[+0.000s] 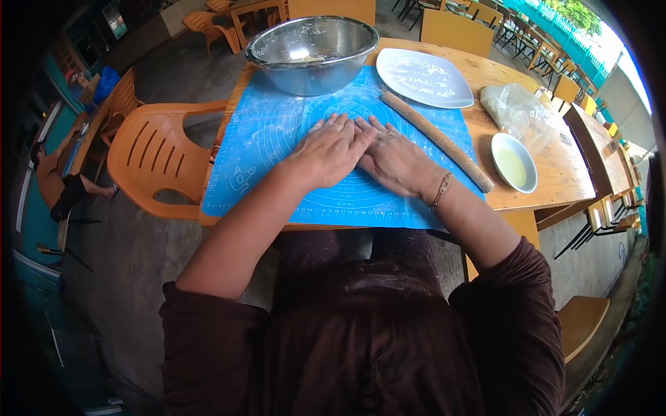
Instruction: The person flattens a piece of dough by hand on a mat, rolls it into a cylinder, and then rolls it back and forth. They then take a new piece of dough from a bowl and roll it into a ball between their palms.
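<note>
My left hand (322,152) and my right hand (401,163) lie palm down, side by side, on a blue baking mat (267,149) with printed circles and a ruler edge. Their fingers are stretched forward and touch near the thumbs. Anything under the palms is hidden. A whitish dusting covers the mat beyond my fingertips. To the right of my right hand, a wooden rolling pin (437,142) rests diagonally across the mat. A large steel bowl (312,78) stands at the mat's far left, and a white plate (423,80) with white powder on it sits at the far right.
On the wooden table's (548,191) right side are a small white bowl (533,182) of pale yellow liquid and a clear plastic bag (513,107). An orange chair (156,156) stands close by on the left. Farther left, a person (59,173) sits at another table.
</note>
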{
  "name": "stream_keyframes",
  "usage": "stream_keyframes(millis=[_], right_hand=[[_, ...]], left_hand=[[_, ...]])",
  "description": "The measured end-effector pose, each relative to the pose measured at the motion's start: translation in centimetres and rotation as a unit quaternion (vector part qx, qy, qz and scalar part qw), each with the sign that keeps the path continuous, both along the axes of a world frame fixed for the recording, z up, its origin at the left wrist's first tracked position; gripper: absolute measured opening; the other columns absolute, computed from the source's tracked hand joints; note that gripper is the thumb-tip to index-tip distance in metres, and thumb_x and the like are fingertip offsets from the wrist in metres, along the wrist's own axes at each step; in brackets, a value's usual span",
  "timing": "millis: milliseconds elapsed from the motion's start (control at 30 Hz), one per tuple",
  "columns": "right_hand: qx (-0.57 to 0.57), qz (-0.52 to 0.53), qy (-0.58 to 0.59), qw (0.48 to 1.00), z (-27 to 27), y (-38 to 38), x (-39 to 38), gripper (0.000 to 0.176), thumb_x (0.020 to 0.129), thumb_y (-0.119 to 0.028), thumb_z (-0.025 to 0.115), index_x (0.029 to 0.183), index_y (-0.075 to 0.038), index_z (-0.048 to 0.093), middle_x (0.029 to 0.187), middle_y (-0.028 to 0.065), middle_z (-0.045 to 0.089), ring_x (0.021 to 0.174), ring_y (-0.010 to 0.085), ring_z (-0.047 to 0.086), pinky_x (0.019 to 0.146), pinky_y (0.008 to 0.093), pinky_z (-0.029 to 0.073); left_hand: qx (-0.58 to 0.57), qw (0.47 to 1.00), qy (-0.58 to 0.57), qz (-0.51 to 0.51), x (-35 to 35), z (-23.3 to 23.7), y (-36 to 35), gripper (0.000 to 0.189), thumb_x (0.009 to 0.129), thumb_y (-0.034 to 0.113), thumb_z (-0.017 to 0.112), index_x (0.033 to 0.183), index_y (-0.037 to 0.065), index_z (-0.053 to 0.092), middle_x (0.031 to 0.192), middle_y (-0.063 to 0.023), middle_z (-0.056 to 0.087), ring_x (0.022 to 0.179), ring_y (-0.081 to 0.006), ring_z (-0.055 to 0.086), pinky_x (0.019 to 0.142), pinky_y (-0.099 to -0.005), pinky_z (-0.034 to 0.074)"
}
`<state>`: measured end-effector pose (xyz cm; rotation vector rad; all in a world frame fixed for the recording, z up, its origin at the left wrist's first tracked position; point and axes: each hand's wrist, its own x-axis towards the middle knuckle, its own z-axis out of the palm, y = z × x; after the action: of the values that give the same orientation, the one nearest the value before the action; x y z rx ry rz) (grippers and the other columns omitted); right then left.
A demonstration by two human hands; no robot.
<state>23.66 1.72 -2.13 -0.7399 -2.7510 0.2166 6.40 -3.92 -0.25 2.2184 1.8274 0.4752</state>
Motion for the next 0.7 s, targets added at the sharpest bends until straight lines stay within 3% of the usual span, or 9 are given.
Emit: stream_keyframes(millis=[33, 167, 300, 433, 467, 500, 567, 600, 700], right_hand=[[0.001, 0.001, 0.0, 1.0, -0.1, -0.2, 0.2, 0.057, 0.103, -0.032, 0.043, 0.145, 0.006, 0.041, 0.152, 0.0264, 0.041, 0.146, 0.0395, 0.033, 0.122, 0.0485, 0.025], [0.058, 0.007, -0.025, 0.998, -0.5, -4.3, 2.7, 0.06, 0.101, -0.034, 0.045, 0.146, 0.005, 0.041, 0.151, 0.0249, 0.043, 0.145, 0.0384, 0.036, 0.121, 0.0482, 0.026], [0.079, 0.031, 0.027, 0.996, 0.5, -7.7, 5.1, 0.054, 0.096, -0.023, 0.055, 0.141, 0.006, 0.046, 0.147, 0.0247, 0.047, 0.141, 0.0392, 0.041, 0.119, 0.05, 0.03], [0.048, -0.005, 0.076, 0.996, 0.9, -7.0, 6.5, 0.046, 0.091, -0.013, 0.062, 0.134, 0.003, 0.055, 0.14, 0.0244, 0.054, 0.133, 0.0414, 0.048, 0.113, 0.0506, 0.038], [0.079, -0.014, 0.104, 0.991, 0.8, -6.5, 6.3, 0.042, 0.089, -0.011, 0.065, 0.129, 0.001, 0.059, 0.129, 0.0224, 0.06, 0.122, 0.0405, 0.056, 0.106, 0.0485, 0.045], [0.083, -0.014, 0.105, 0.991, 0.9, -6.3, 6.3, 0.042, 0.089, -0.011, 0.065, 0.129, 0.001, 0.059, 0.129, 0.0224, 0.06, 0.122, 0.0405, 0.056, 0.106, 0.0485, 0.045], [-0.022, 0.003, 0.1, 0.995, 1.3, -5.6, 6.3, 0.038, 0.086, -0.011, 0.067, 0.122, 0.001, 0.062, 0.116, 0.0201, 0.063, 0.11, 0.0389, 0.06, 0.099, 0.0462, 0.048], [-0.013, 0.009, 0.114, 0.993, 1.2, -5.3, 6.2, 0.031, 0.084, -0.009, 0.069, 0.113, 0.0, 0.064, 0.104, 0.0177, 0.064, 0.101, 0.0374, 0.061, 0.094, 0.0454, 0.049], [-0.075, -0.004, 0.078, 0.994, 2.3, -4.7, 5.9, 0.024, 0.082, -0.006, 0.07, 0.105, -0.001, 0.065, 0.097, 0.0162, 0.065, 0.098, 0.0367, 0.062, 0.091, 0.0455, 0.05]], left_hand=[[-0.047, 0.999, 0.017, 0.002, 0.1, -0.5, 0.0, 0.085, 0.104, 0.061, 0.019, 0.147, -0.01, 0.038, 0.155, -0.033, 0.032, 0.147, -0.0448, 0.026, 0.123, -0.0497, 0.017], [0.025, 0.996, 0.074, -0.036, 1.2, -1.7, -4.1, 0.092, 0.101, 0.065, 0.03, 0.145, -0.016, 0.035, 0.152, -0.0365, 0.033, 0.146, -0.0479, 0.028, 0.122, -0.0514, 0.02], [0.134, 0.978, 0.14, -0.079, 2.2, -2.5, -8.4, 0.086, 0.098, 0.054, 0.049, 0.144, -0.017, 0.035, 0.148, -0.0342, 0.04, 0.144, -0.0459, 0.033, 0.12, -0.0534, 0.022], [0.093, 0.989, 0.077, -0.085, 1.3, -1.0, -9.5, 0.064, 0.097, 0.031, 0.059, 0.141, -0.012, 0.042, 0.143, -0.0304, 0.047, 0.138, -0.0449, 0.042, 0.118, -0.052, 0.029], [0.145, 0.984, 0.095, -0.048, 1.2, -0.9, -9.4, 0.047, 0.094, 0.02, 0.064, 0.131, -0.007, 0.053, 0.132, -0.0257, 0.056, 0.127, -0.0425, 0.051, 0.112, -0.0504, 0.037], [0.149, 0.983, 0.096, -0.048, 0.7, -0.7, -9.3, 0.047, 0.094, 0.02, 0.064, 0.131, -0.007, 0.053, 0.132, -0.0257, 0.056, 0.127, -0.0425, 0.051, 0.112, -0.0504, 0.037], [0.055, 0.995, 0.085, -0.017, -0.4, -0.1, -9.0, 0.032, 0.09, 0.015, 0.067, 0.116, -0.003, 0.061, 0.119, -0.0198, 0.06, 0.115, -0.0386, 0.058, 0.101, -0.0491, 0.043], [0.084, 0.994, 0.072, -0.02, -0.7, -0.1, -8.9, 0.019, 0.087, 0.011, 0.07, 0.102, 0.001, 0.063, 0.107, -0.0141, 0.061, 0.103, -0.0347, 0.06, 0.092, -0.0477, 0.046], [0.047, 0.998, 0.046, -0.027, -1.0, 1.1, -8.7, 0.016, 0.087, 0.01, 0.069, 0.1, 0.002, 0.063, 0.101, -0.0131, 0.062, 0.098, -0.0343, 0.061, 0.087, -0.0466, 0.048]])
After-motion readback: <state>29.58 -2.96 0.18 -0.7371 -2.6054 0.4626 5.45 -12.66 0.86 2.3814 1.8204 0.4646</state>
